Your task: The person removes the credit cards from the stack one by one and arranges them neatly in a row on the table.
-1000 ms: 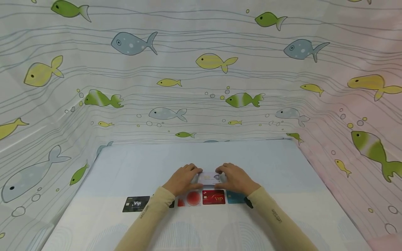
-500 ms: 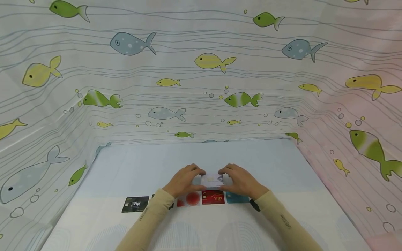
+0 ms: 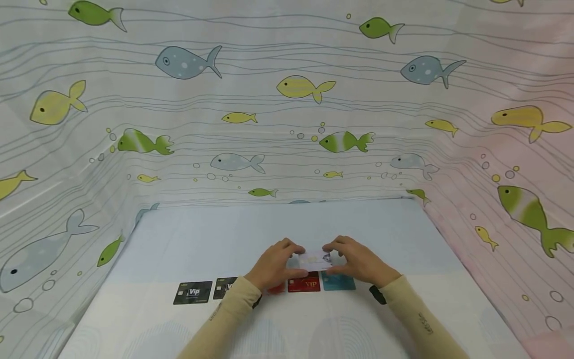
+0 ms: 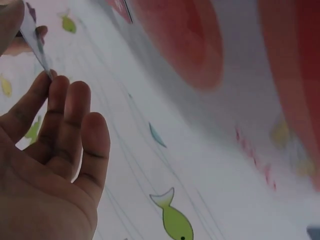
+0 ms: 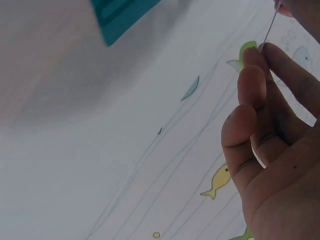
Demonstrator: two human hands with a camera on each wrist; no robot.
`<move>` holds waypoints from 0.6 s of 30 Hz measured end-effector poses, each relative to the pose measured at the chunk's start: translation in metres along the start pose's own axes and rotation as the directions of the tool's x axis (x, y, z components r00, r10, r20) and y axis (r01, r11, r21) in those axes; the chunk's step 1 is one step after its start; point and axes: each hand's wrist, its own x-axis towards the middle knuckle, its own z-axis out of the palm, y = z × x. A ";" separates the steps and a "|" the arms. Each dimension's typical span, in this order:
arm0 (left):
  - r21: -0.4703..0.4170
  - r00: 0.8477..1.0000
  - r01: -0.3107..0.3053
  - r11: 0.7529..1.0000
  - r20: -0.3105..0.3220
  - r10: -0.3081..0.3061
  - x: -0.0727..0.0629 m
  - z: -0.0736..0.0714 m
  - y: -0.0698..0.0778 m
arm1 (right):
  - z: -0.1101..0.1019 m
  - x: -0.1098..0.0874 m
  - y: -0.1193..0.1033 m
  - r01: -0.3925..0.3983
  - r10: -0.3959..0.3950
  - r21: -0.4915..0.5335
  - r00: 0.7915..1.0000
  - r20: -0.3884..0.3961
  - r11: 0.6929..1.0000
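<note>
A pale white card (image 3: 315, 260) with a small dark emblem at its right end is held up between both hands. My left hand (image 3: 277, 264) pinches its left edge between thumb and fingers; my right hand (image 3: 362, 262) pinches the right edge the same way. Both wrist views catch the card (image 4: 35, 45) nearly edge-on at the fingertips. Just in front lies a red VIP card (image 3: 304, 283), with a teal card (image 3: 339, 283) to its right. The left forearm and hand partly cover a card with a red circle (image 3: 275, 288).
Farther left in the same row lie a black Vip card (image 3: 193, 292) and a second black card (image 3: 222, 287), partly behind the left sleeve (image 3: 228, 316). A fish-patterned cloth (image 3: 287, 119) encloses the white table surface (image 3: 202, 234) at the back and sides.
Both hands have shifted right with the white card, and slightly nearer the body. More of the second black card and the teal card now shows; the red-circle card is more covered.
</note>
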 end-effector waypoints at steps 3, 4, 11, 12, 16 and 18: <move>-0.030 1.000 -0.006 1.000 -0.014 0.005 0.001 0.007 0.003 | -0.002 -0.005 0.005 -0.029 0.028 0.008 1.000 0.012 1.000; -0.037 1.000 -0.010 0.999 -0.019 0.009 0.002 0.009 0.005 | -0.002 -0.006 0.006 -0.032 0.031 0.009 0.999 0.015 0.999; -0.028 0.999 -0.013 1.000 -0.031 0.012 0.008 0.022 0.016 | -0.003 -0.020 0.018 -0.007 0.007 0.015 1.000 0.015 1.000; -0.016 0.999 -0.017 1.000 -0.031 0.016 0.009 0.024 0.018 | -0.003 -0.022 0.020 -0.008 0.008 0.015 1.000 0.016 1.000; 0.035 0.998 -0.037 0.999 -0.042 0.039 0.013 0.029 0.026 | -0.004 -0.029 0.027 -0.003 0.003 0.012 1.000 0.017 1.000; 0.066 0.998 -0.049 0.997 -0.044 0.052 0.016 0.030 0.031 | -0.005 -0.032 0.031 -0.006 0.006 0.016 1.000 0.015 1.000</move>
